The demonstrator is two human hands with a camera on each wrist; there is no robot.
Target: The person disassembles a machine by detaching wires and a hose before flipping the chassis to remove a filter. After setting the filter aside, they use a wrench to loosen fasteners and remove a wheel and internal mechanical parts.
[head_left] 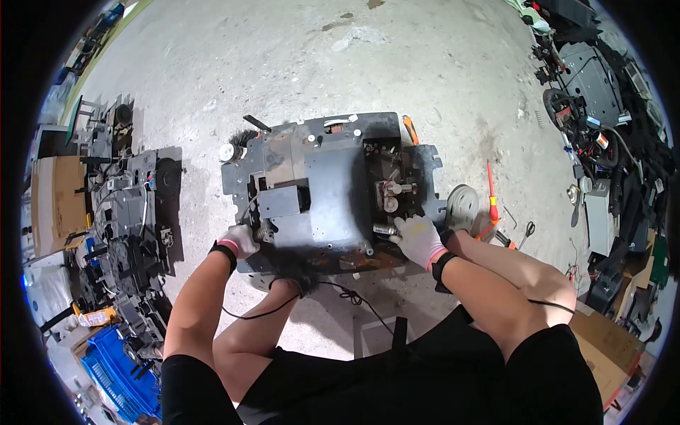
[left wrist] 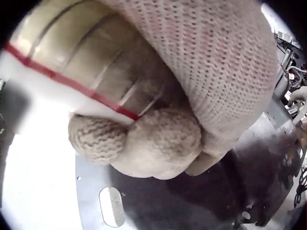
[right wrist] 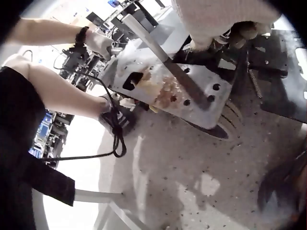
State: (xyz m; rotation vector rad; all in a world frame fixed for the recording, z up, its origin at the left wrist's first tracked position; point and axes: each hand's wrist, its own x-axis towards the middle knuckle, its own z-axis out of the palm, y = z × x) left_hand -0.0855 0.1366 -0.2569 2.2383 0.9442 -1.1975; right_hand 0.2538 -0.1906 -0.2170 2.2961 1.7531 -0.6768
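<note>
A dark metal machine chassis [head_left: 333, 191] lies on the floor before the person's legs. The gloved left hand [head_left: 243, 241] grips its lower left corner, beside a cylindrical part [head_left: 264, 232]. In the left wrist view the left hand's fingers [left wrist: 158, 143] are curled above a dark plate [left wrist: 139, 196]; their contact is hidden. At the chassis's lower right, the gloved right hand [head_left: 419, 239] grips the machine beside a silver cylinder [head_left: 384, 229]. The right wrist view shows the right hand [right wrist: 220, 21] with curled fingers at the frame, above a stained metal plate [right wrist: 168, 91].
A red screwdriver [head_left: 493, 205], pliers [head_left: 528, 232] and a round wheel [head_left: 463, 205] lie right of the chassis. An orange-handled tool [head_left: 410, 130] lies behind it. Machine parts [head_left: 127, 205] and a blue crate [head_left: 120, 372] stand left; more parts [head_left: 591, 81] are piled right. A black cable [head_left: 350, 294] hangs near the legs.
</note>
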